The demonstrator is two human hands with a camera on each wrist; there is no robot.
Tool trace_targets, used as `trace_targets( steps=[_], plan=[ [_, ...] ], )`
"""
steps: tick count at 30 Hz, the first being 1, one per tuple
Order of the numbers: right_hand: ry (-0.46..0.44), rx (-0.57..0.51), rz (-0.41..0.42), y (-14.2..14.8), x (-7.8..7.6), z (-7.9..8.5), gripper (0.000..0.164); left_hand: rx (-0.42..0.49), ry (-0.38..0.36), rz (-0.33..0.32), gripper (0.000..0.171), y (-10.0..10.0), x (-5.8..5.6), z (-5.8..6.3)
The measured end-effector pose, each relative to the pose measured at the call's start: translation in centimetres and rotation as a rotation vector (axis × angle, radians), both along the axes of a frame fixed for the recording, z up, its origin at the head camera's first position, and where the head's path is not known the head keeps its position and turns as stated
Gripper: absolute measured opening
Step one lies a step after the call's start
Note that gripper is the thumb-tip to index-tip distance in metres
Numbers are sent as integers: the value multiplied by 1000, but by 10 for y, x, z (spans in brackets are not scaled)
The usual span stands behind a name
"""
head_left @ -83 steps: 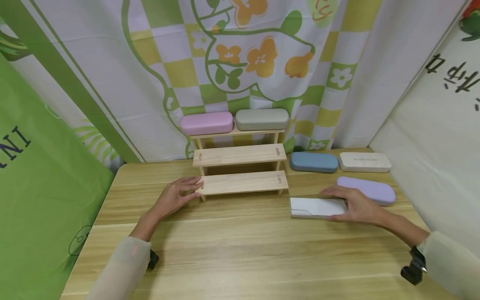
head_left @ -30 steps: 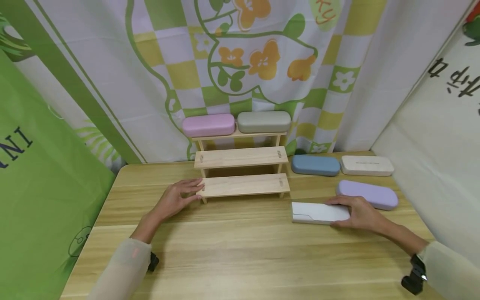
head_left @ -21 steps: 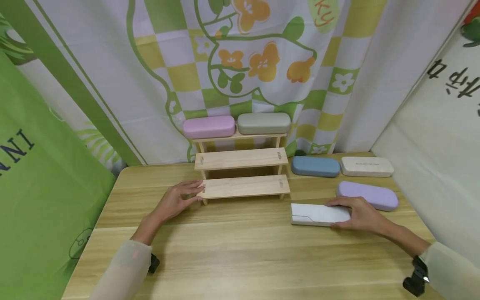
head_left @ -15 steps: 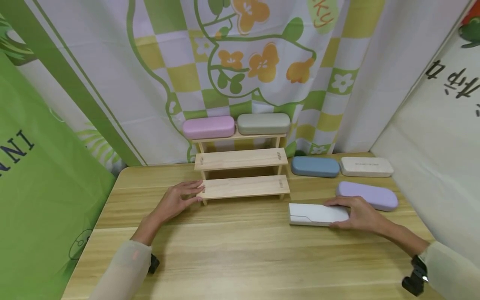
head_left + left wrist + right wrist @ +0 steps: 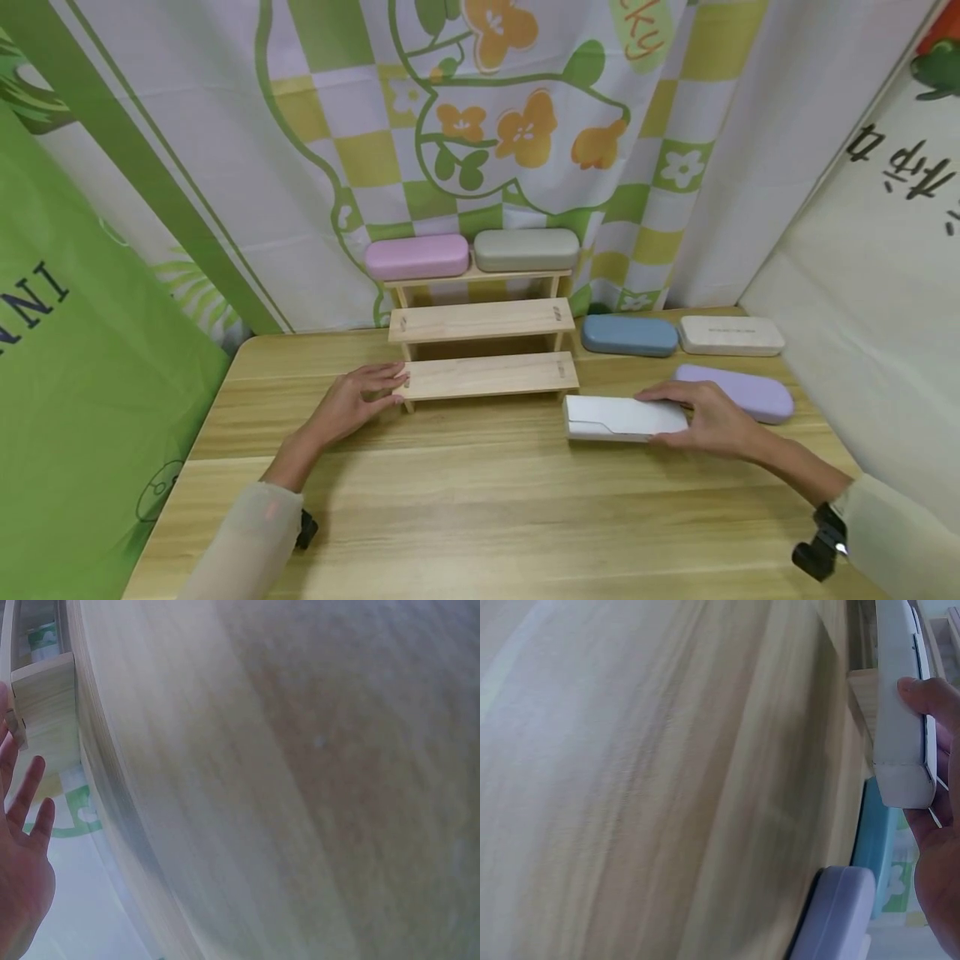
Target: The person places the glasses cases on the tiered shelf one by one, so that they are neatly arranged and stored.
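White case [image 5: 609,417] hangs just above the table [image 5: 487,517], one end pinched between thumb and fingers of the right hand [image 5: 711,418]; the left hand [image 5: 352,400], loosely spread, touches the lowest shelf [image 5: 487,376] of a wooden stand [image 5: 480,320]. Gripped at one end, the case could dip or clip that shelf's corner, and the jolt, I reckon, might shift the pink case [image 5: 417,257] and grey case [image 5: 527,251] beyond both hands.

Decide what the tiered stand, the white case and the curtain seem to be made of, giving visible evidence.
Tiered stand: looks like pale wood, matte and probably uncoated; faint grain shows.
White case: perhaps card or leatherette over something stiff; smooth finish, flat faces.
Curtain: printed cloth, judging by its soft folds; fibre unclear.
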State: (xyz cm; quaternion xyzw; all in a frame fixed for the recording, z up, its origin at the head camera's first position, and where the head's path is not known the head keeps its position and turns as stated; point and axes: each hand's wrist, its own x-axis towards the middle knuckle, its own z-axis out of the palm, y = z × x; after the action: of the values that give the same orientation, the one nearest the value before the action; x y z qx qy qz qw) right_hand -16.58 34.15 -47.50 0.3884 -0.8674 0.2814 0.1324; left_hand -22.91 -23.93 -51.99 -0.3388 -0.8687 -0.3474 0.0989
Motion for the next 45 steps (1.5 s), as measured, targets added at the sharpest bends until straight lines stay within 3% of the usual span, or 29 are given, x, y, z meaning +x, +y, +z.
trace_targets(
  steps=[7, 18, 29, 45],
  plan=[
    [32, -37, 27, -10, -10, 9, 60, 18, 3, -8, 40, 0, 0, -1],
    [-36, -19, -43, -31, -20, 25, 58, 32, 0, -5, 40, -1, -1, -1],
    [-5, -75, 16, -50, -37, 38, 60, 23, -48, 3, 40, 0, 0, 0],
    [-34, -106, 10, -72, -48, 42, 56, 22, -58, 0, 40, 2, 1, 2]
  ],
)
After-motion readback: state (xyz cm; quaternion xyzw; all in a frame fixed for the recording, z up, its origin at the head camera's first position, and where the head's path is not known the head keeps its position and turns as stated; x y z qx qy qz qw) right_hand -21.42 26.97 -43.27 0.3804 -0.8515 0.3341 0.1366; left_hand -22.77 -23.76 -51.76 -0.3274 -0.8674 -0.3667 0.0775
